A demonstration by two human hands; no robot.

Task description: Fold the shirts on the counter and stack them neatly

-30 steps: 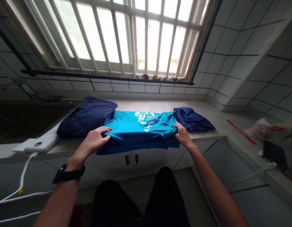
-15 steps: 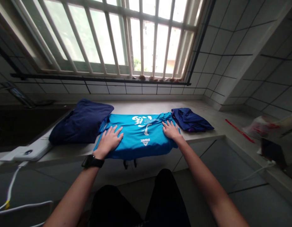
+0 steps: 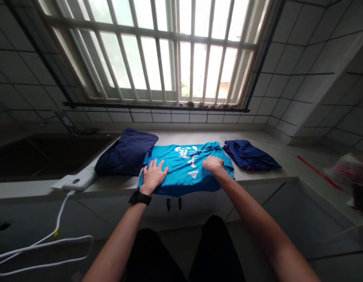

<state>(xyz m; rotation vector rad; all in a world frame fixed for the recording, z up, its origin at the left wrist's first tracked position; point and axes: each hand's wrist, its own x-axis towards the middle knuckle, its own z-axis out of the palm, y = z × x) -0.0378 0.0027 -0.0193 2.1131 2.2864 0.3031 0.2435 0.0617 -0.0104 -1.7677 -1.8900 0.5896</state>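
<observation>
Right hand [image 3: 213, 163] drawn inward along the blue shirt [image 3: 178, 174], now curled; whether cloth is pinched cannot be told. Left hand [image 3: 155, 175] is laid spread near the opposite end. Beneath both, long axis side-to-side, shirt is draped over the desk [image 3: 181, 137] edge.

The bright blue shirt [image 3: 178, 172] is smooth, slightly glossy cloth.
</observation>
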